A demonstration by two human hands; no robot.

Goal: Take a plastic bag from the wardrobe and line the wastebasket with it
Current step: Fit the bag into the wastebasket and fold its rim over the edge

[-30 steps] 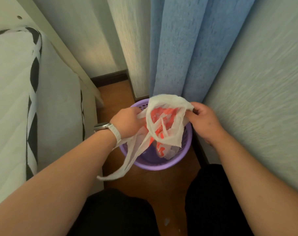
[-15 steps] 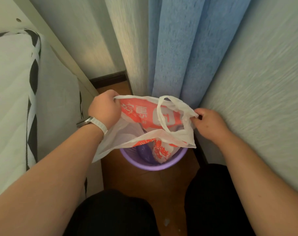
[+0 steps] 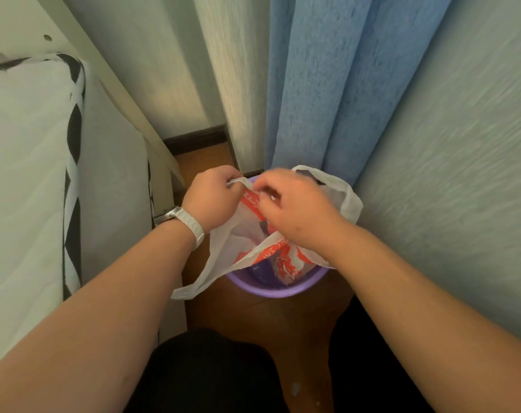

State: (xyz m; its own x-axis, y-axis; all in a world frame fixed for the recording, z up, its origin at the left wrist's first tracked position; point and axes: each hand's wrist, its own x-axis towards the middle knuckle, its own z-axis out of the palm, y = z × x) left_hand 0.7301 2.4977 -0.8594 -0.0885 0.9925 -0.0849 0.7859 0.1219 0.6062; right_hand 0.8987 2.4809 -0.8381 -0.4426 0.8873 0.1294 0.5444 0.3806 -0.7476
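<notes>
Over the purple wastebasket [image 3: 271, 290], which is set on a wooden floor [image 3: 298, 329] beside a blue curtain [image 3: 312, 84], a white plastic bag [image 3: 241, 236] with red print is held partly open, its lower part sunk inside the basket and one handle loop draped past the near-left rim. Its upper edge is pinched in the curled fingers of the left hand [image 3: 210, 199] and the right hand [image 3: 298, 210], which are close together.

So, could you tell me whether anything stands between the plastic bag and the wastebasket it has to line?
Nothing visible does. The left hand and right hand grip the top of the plastic bag directly over the wastebasket, and its lower part already hangs inside. The blue curtain hangs behind, not between.
</notes>
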